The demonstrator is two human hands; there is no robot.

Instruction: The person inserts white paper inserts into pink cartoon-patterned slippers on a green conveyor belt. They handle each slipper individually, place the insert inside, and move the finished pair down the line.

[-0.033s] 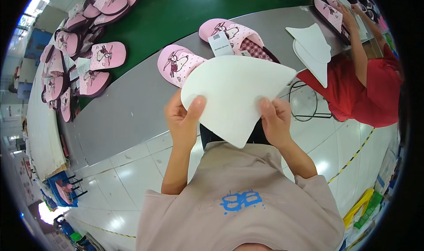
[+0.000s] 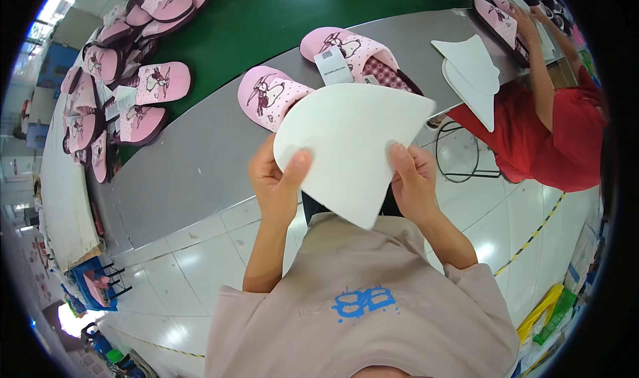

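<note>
Between my two hands is a stiff white sheet, curved along its top left with pointed corners at right and bottom. My left hand is closed on its left edge, thumb on top. The right edge is pinched by my right hand, also thumb uppermost; the fingers beneath are partly hidden. Just beyond the sheet lie two pink slippers on the grey table: the left slipper and the right slipper, whose lining is checked. A white tag hangs between them. The sheet covers their near parts.
Several pink slippers are heaped at the left on the green surface. More white sheets lie at the grey table's right edge. Beside them a person in a red top has hands near another slipper.
The white sheet has turned slightly in my hands: its right corner has shifted left and its bottom tip a little down and right. The slippers have not moved.
</note>
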